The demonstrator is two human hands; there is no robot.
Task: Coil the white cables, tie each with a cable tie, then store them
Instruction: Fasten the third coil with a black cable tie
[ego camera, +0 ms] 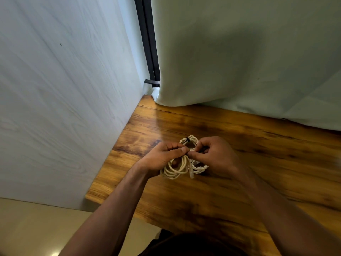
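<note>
Wood-grain tabletop (239, 182) fills the lower right of my view, butting a pale panel wall (64, 98) on my left and a cream curtain (239, 52) hanging down to its far edge. My two forearms come up from below and meet over the middle of the surface.

My left hand (162, 156) is clenched on the white cable coil (176, 169): its loops hang below my palm, just above or touching the wood, I cannot tell which, with one plug end (191, 173) dangling at the coil's right side. My right hand (215, 154) pinches closed at the fingertips against my left thumb, and a dark speck between them reads as the cable tie (185, 155), though it is too small to be sure which hand grasps it.

Just beyond my knuckles lies a second coil (189, 141), braided, already bound with a black tie (188, 139). A third braided loop (200, 168) shows under my right hand.

I judge I am fastening the tie. It sits at the top of the coil, right where both grips meet, running roughly left to right across the strands. Both hands are equally near, so the pull should go sideways toward my right while my left steadies the loops.
</note>
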